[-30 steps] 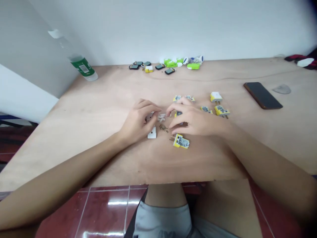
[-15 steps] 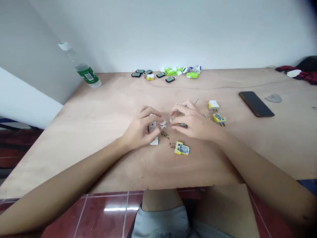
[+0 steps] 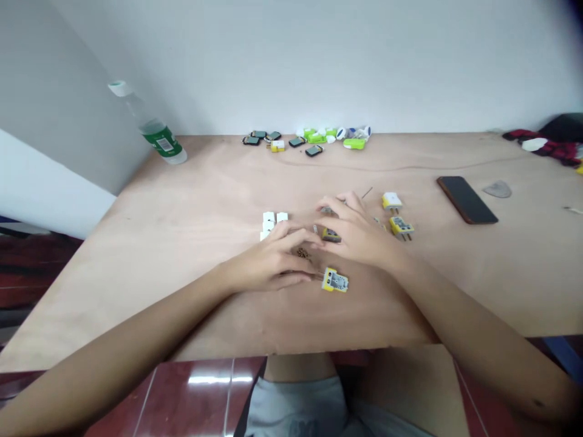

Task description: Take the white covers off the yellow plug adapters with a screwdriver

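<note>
My left hand (image 3: pixel 280 258) reaches over a small heap of brass-coloured screws or pins (image 3: pixel 302 254), fingers apart and holding nothing I can see. Its fingertips come close to those of my right hand. My right hand (image 3: pixel 359 232) hovers with fingers spread around a yellow-and-grey plug piece (image 3: pixel 331 235); contact with it cannot be made out. In front of the hands lies an opened two-pin plug housing (image 3: pixel 336 280), its grey inside facing up. White plastic pieces (image 3: pixel 268 221) sit just beyond my left hand, which partly covers them.
To the right stand a yellow-and-white plug (image 3: pixel 392 201) and an opened plug (image 3: pixel 401 226), near a phone (image 3: pixel 467 199) and a grey flat piece (image 3: pixel 498 189). Black devices (image 3: pixel 314 150) and green pieces (image 3: pixel 354 144) line the wall. A bottle (image 3: pixel 159 141) leans at left.
My left hand has moved right and nearer me, off the white pieces and over the brass heap. My right hand has shifted only slightly. The view has tilted a little.
</note>
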The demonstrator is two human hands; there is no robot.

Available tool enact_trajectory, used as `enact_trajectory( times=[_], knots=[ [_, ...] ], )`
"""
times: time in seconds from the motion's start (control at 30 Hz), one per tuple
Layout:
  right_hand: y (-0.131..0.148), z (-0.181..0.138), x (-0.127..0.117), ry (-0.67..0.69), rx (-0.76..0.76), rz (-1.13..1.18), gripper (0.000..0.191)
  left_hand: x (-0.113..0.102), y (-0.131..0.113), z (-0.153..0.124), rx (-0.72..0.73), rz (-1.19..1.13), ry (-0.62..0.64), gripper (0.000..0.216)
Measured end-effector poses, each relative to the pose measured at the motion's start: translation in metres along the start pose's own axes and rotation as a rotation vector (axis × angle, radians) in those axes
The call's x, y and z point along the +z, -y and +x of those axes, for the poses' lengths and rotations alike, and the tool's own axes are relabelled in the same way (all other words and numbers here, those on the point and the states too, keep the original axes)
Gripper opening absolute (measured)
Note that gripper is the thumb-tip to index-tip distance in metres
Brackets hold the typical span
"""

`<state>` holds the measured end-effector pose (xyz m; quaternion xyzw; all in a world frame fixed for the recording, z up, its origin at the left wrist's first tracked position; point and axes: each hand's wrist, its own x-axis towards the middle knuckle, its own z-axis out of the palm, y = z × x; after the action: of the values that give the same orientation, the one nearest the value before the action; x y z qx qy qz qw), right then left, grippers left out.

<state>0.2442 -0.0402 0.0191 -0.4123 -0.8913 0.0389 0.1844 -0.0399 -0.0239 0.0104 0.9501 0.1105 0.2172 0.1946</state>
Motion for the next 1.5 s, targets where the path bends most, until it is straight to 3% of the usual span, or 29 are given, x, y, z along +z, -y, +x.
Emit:
enact_trajectory(
  times=[0.53,0.73,0.8,0.9,1.07,1.17,1.3,1.37,1.5],
  knots=[
    [-0.001,-0.002,0.013,0.020,-0.025,0.030,0.027,0.012,-0.003,0.000,-0.009,0.154,-0.039,0.013],
    [0.007,-0.005,-0.006,-0.154,-0.019,0.036,0.024,0.006,-0.002,-0.004,0.019,0.154,-0.072,0.017],
    [0.019,-0.017,-0.023,-0.210,0.019,0.037,0.024,0.004,-0.003,-0.004,0.069,0.154,-0.073,0.027],
    [0.044,-0.050,-0.041,-0.189,0.044,0.071,0.022,0.006,-0.007,0.001,0.161,0.144,-0.014,0.039],
    [0.068,-0.116,-0.027,-0.316,0.164,0.108,0.020,0.017,-0.023,0.015,0.279,0.222,0.018,0.029],
    [0.068,-0.142,-0.006,-0.417,0.292,0.104,0.021,0.019,-0.042,0.019,0.212,0.319,0.086,0.032],
    [0.070,-0.156,0.010,-0.468,0.421,0.099,0.019,0.022,-0.079,0.008,0.084,0.330,0.129,0.021],
    [0.073,-0.156,0.013,-0.453,0.429,0.104,0.020,0.027,-0.096,-0.006,0.026,0.295,0.096,0.023],
    [0.075,-0.152,0.018,-0.424,0.396,0.093,0.020,0.037,-0.116,-0.046,-0.160,0.163,-0.109,0.015]
  ],
)
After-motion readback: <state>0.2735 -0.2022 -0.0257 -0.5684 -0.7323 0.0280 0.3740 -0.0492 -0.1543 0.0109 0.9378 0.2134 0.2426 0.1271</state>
